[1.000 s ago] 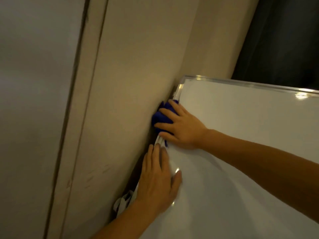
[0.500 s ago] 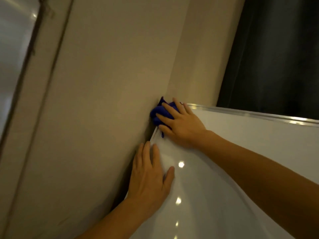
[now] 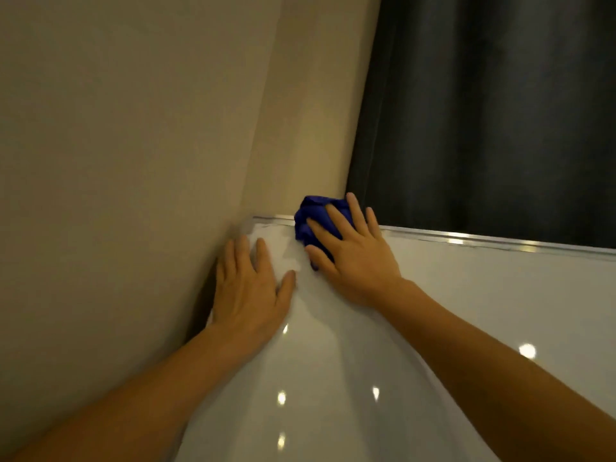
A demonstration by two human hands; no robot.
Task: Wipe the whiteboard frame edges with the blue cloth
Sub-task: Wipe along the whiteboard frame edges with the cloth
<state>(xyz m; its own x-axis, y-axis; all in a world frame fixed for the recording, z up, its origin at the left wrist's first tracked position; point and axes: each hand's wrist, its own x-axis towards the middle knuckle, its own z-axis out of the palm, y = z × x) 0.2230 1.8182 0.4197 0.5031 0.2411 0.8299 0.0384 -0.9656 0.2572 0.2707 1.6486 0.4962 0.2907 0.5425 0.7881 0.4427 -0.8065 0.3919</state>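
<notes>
A white whiteboard (image 3: 466, 311) with a silver metal frame (image 3: 483, 241) leans against a beige wall. My right hand (image 3: 353, 258) presses a bunched blue cloth (image 3: 311, 216) onto the top frame edge, just right of the board's top-left corner. Part of the cloth is hidden under my fingers. My left hand (image 3: 251, 290) lies flat, fingers spread, on the board's surface along its left edge, just below the corner. It holds nothing.
A beige wall (image 3: 133, 161) runs close along the board's left side. A dark curtain (image 3: 500, 111) hangs behind the top edge. Ceiling lights reflect as bright spots on the glossy board.
My right hand has carried the cloth up the left frame edge, round the corner and onto the top edge. My left hand slid up toward the corner. The view has tilted upward.
</notes>
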